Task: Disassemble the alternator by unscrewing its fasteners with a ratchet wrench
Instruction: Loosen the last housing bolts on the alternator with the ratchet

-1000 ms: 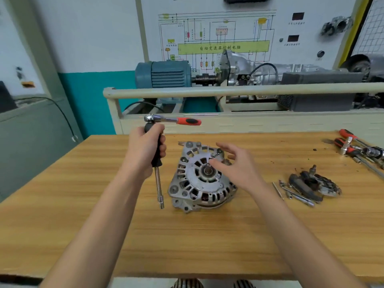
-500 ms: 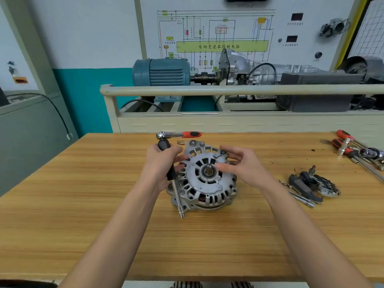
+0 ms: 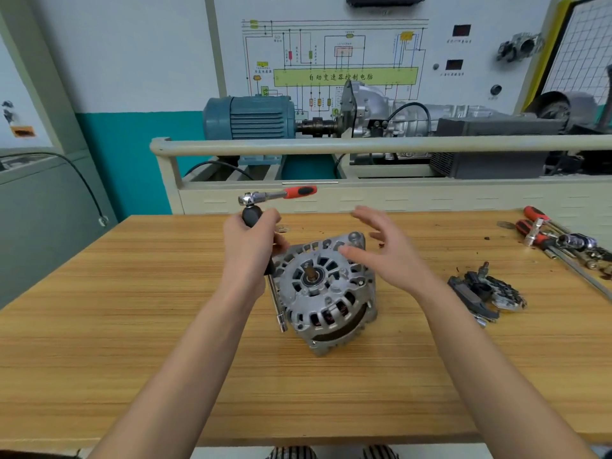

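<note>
Ratchet wrench (image 3: 277, 194) in left hand (image 3: 249, 251); right hand (image 3: 385, 251) spread, perhaps touching alternator (image 3: 326, 293).

We list, on the wooden bench (image 3: 165, 342): a pile of dark removed parts (image 3: 485, 291) at our right; red-handled screwdrivers (image 3: 533, 215) and loose sockets (image 3: 576, 241) at the far right edge. Behind the bench we note a cream rail (image 3: 331, 145), a blue electric motor (image 3: 251, 117) coupled to a silver gearbox (image 3: 367, 104), a black box (image 3: 490, 150), and a wiring diagram board (image 3: 331, 54) on the wall.
</note>
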Available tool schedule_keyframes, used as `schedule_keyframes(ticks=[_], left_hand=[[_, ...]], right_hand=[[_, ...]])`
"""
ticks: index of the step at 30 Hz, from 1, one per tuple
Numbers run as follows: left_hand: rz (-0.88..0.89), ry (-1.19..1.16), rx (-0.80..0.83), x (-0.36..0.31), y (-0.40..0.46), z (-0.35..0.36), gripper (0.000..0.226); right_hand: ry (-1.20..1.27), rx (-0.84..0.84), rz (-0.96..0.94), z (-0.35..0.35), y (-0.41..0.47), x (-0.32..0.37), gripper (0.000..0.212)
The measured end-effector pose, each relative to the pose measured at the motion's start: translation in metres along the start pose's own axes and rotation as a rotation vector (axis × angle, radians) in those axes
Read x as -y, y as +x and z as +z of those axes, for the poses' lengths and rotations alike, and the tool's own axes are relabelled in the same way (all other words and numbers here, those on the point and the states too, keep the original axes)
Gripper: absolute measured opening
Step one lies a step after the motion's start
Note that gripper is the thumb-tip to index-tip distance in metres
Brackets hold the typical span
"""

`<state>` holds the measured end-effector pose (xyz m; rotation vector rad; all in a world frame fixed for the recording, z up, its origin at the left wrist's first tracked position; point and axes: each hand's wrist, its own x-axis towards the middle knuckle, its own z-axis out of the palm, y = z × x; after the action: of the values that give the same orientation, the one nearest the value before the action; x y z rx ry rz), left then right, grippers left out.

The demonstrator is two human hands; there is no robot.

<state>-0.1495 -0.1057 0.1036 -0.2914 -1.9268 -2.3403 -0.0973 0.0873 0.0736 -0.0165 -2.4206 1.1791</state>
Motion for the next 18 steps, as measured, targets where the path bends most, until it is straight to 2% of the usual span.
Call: schedule_keyframes(ticks=[2, 4, 11, 14, 18], left_hand=[[0.06, -0.039, 0.008, -0.008, -0.004, 0.002, 0.024], [0.081, -0.135, 0.024, -0.016, -0.007, 0.004, 0.028], [0.078, -0.346, 0.061, -0.036, -0.015, 0.018, 0.031], [0.05, -0.374, 0.061, -0.036, -0.018, 0.03, 0.03], [0.037, -0.397, 0.049, -0.03, -0.025, 0.045, 0.033]], right_hand=[[0.095, 0.14, 0.02, 0.005, 0.012, -0.008, 0.05], [0.075, 0.132, 0.023, 0.012, 0.015, -0.016, 0.037], [0.032, -0.206, -0.006, 0.027, -0.006, -0.022, 0.02], [0.039, -0.439, 0.005, 0.03, -0.024, -0.024, 0.021], [0.06, -0.613, 0.043, 0.037, -0.035, -0.021, 0.02]])
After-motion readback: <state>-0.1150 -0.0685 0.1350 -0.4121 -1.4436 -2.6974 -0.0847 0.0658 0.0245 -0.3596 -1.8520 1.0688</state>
